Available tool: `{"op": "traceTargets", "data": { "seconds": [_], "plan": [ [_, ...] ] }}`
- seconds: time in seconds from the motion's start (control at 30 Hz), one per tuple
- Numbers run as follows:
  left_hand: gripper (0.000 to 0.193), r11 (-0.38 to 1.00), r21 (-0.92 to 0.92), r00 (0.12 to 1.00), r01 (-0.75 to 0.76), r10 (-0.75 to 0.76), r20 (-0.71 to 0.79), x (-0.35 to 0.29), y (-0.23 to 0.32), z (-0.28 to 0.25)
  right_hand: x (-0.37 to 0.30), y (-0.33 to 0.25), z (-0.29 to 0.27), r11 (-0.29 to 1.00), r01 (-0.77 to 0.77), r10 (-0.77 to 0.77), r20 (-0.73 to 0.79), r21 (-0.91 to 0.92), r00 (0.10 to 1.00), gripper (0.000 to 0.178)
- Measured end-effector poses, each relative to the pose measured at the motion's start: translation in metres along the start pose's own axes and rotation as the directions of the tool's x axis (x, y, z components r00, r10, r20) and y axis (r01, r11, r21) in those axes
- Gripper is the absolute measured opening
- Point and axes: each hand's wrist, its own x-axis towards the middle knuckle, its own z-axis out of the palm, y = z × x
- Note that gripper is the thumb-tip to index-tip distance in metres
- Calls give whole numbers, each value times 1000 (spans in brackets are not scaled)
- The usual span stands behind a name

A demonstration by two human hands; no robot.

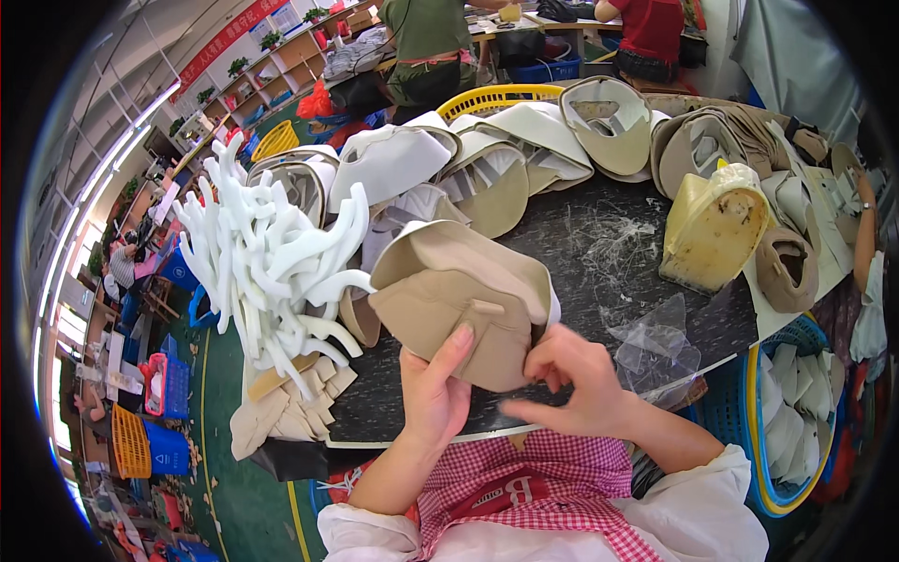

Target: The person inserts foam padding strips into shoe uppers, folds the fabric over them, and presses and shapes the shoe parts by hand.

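Observation:
A beige fabric shoe upper (468, 328) with a pale lining and a small tab is held up over the near table edge. My left hand (435, 393) grips its lower left, thumb pressed on the outer face and the other fingers mostly hidden behind. My right hand (585, 379) is at the upper's lower right edge. Its fingers are bent, with the thumb spread away from them and nothing visible between. Whether the right fingertips touch the fabric I cannot tell. Left of the upper lies a heap of white foam strips (272, 253).
More shoe uppers (398, 164) line the far side of the dark table (552, 239). A cut yellow container (712, 229) stands at right, near clear plastic film (655, 347). Beige fabric pieces (290, 403) lie at left. A blue basket (730, 403) sits lower right; people work beyond.

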Motion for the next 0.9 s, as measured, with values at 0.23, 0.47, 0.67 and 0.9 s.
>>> {"op": "traceTargets", "data": {
  "seconds": [0.23, 0.47, 0.67, 0.9],
  "plan": [
    [43, 996, -6, 993, -85, 85, 88, -12, -3, 3, 32, -2, -22, 999, 41, -33, -220, 35, 975, 28],
    [43, 993, 9, 978, -114, 111, 176, -12, -3, -8, 28, -3, -7, 885, -130, 179, -69, 448, 982, 23],
    [41, 974, 118, 962, -193, 164, 217, -12, -2, -15, 23, 5, 4, 903, -114, 142, -36, 415, 989, 21],
    [44, 946, 224, 958, -233, 184, 220, -13, -5, -22, 30, -4, -1, 944, -94, 104, -12, 317, 995, 15]
  ]
}}
